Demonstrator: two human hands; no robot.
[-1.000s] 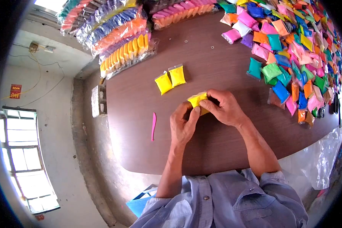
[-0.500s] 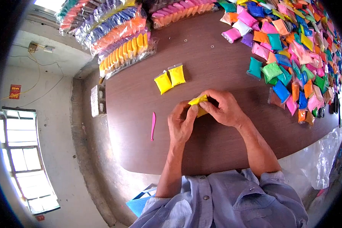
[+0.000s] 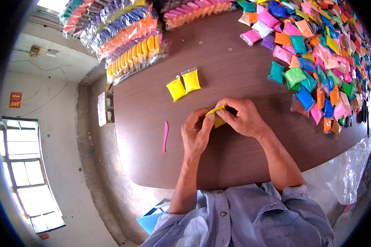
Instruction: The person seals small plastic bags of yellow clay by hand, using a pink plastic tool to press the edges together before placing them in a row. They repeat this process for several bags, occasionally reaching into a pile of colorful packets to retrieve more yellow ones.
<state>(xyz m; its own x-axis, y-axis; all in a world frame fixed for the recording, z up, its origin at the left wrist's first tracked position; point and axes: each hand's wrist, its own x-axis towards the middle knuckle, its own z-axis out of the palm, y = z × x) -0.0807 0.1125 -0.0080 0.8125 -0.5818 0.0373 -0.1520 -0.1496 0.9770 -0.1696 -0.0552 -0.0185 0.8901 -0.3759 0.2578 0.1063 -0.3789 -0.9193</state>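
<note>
Between my two hands is a small yellow packet [image 3: 219, 122], partly covered by the fingers. My left hand [image 3: 197, 131] pinches its left end between thumb and fingers. On the other end, my right hand [image 3: 244, 118] has its thumb and forefinger closed at the packet's top edge. Just beyond the hands lie two more yellow packets [image 3: 191, 81], side by side with clear sealed edges and touching. A pink plastic modelling knife [image 3: 165, 136] rests on the brown table [image 3: 152, 164], left of my left hand.
A large heap of small coloured packets [image 3: 305, 99] covers the right side of the table. Bagged rows of packets [image 3: 132, 55] stand at the far left, with pink and orange rows [image 3: 198, 14] at the back. Clear plastic [image 3: 354, 173] hangs by the right edge.
The top of the yellow packet in my hands is turned slightly and shows narrower than before. Both hands keep nearly the same place, and the other things stay put.
</note>
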